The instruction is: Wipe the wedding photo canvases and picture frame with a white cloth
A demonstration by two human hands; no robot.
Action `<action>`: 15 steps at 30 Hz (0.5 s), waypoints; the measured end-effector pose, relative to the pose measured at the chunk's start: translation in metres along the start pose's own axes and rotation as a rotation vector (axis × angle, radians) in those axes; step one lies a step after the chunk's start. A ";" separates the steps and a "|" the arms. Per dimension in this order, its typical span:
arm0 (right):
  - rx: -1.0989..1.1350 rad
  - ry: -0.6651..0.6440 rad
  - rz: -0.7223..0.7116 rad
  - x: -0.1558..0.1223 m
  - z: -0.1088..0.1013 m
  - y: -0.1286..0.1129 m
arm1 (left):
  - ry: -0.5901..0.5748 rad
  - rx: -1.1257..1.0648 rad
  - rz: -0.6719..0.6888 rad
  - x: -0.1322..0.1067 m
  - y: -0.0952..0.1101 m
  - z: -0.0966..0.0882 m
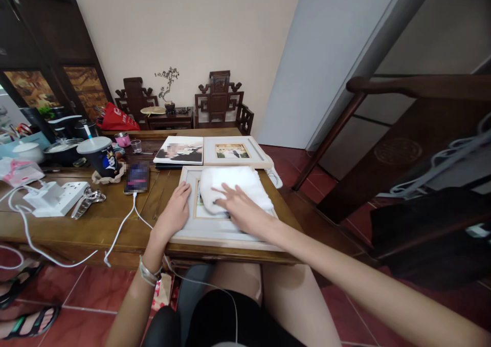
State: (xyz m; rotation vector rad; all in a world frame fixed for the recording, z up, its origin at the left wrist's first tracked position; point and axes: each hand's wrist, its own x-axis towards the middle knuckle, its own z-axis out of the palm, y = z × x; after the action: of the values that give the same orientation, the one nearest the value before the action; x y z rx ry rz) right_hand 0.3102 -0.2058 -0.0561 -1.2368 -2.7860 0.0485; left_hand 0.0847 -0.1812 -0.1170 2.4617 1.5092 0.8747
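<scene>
A picture frame [215, 237] with a pale wooden border lies flat near the table's front edge. Pressed down on a folded white cloth [245, 180] is my right hand [240, 206], its fingers spread over the top. The cloth covers much of the framed picture, so only a strip of it shows at the left. My left hand [176, 209] rests along the frame's left side, fingers stretched out and close together on the border. Just behind, a second framed photo [233, 151] lies beside a photo book [180, 150].
Left of the frame are a phone [136, 177] on a white cable, a lidded cup [102, 157], a power strip [63, 198] and a clear hair clip [88, 201]. A wooden chair [399, 147] stands at the right. Another person's sandalled foot [36, 322] shows at lower left.
</scene>
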 end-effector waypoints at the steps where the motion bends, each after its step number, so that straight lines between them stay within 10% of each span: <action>1: -0.041 0.027 0.015 0.010 0.004 0.009 | -0.001 -0.004 0.005 0.000 0.000 0.000; 7: -0.143 0.019 0.045 0.040 0.009 0.022 | -0.016 -0.015 -0.014 0.000 0.002 -0.003; 15: 0.062 -0.180 -0.045 -0.023 -0.032 -0.040 | -0.005 -0.017 -0.038 -0.001 0.005 0.000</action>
State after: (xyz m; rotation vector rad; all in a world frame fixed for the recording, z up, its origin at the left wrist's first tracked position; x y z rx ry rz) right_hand 0.2993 -0.2499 -0.0238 -1.2118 -2.9374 0.2529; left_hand 0.0885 -0.1844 -0.1148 2.4132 1.5347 0.8711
